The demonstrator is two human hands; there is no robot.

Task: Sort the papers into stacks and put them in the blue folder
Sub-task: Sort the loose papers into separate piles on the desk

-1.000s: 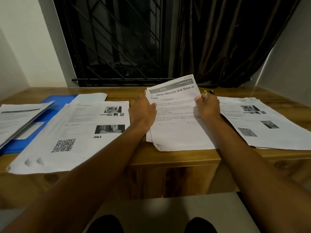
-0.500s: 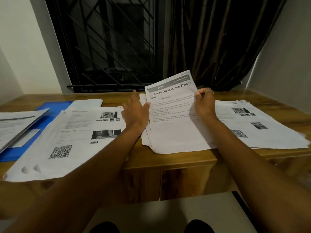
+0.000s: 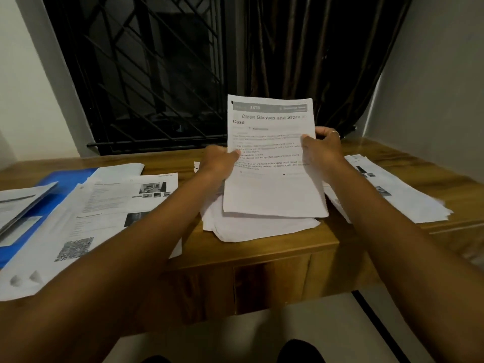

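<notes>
1. White printed paper sheaf [image 3: 272, 179] headed "Clean Glasses and Store in Case": tilted up at centre, lower edge over loose white sheets [image 3: 262, 227].
2. Left hand [image 3: 218, 163] and right hand [image 3: 323, 149] grip its side edges, thumbs in front, arms outstretched.
3. Flat blue folder [image 3: 65, 178]: far left on brown wooden table [image 3: 262, 251].

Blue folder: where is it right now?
In the head view, the flat blue folder lies at the left end of the wooden desk, mostly covered by printed white paper stacks.
</notes>
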